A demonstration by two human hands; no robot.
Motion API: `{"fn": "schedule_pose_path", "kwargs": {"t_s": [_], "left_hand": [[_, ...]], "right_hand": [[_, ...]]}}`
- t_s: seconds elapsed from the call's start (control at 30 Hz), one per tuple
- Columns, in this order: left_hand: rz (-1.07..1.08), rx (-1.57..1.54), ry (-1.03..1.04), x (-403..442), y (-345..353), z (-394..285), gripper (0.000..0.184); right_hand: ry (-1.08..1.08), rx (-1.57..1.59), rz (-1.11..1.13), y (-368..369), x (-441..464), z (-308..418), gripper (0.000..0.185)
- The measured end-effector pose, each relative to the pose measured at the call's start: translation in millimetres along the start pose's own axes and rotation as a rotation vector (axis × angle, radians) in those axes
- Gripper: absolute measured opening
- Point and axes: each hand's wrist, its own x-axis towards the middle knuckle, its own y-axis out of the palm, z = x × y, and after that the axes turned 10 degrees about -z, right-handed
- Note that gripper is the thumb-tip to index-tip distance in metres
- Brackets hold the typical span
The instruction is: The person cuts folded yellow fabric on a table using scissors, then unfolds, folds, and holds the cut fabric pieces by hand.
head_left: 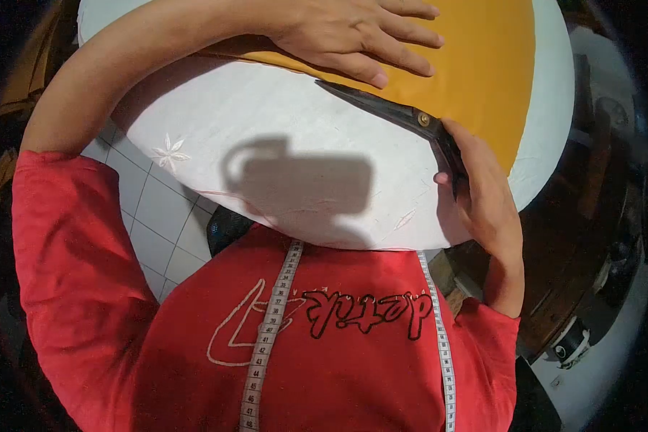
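My left hand [363, 37] lies flat on a mustard-yellow cloth [475, 65], fingers spread. Black fabric scissors [381, 106] are in my right hand [486, 191], its fingers wrapped round the handles. The blades look closed or nearly so and point up and left, their tip at the cloth's near edge, just below my left fingers. Under the yellow cloth is a white cover [194, 115] with an embroidered flower [171, 153], spread over a rounded table. Part of my left hand's fingers reaches the top of the view.
A measuring tape [263, 342] hangs round my neck over the red shirt [187, 345]. White floor tiles [155, 209] show at the left. Dark wooden furniture [569, 266] stands at the right. A shadow falls on the white cover.
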Motion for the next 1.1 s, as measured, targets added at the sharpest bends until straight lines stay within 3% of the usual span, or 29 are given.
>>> {"fn": "schedule_pose_path", "kwargs": {"t_s": [0.77, 1.1], "left_hand": [[-0.036, 0.07, 0.045, 11, 23, 9, 0.068], [-0.045, 0.103, 0.068, 9, 19, 17, 0.068]], "right_hand": [[-0.022, -0.007, 0.006, 7, 4, -6, 0.058], [0.068, 0.0, 0.023, 9, 13, 10, 0.061]]}}
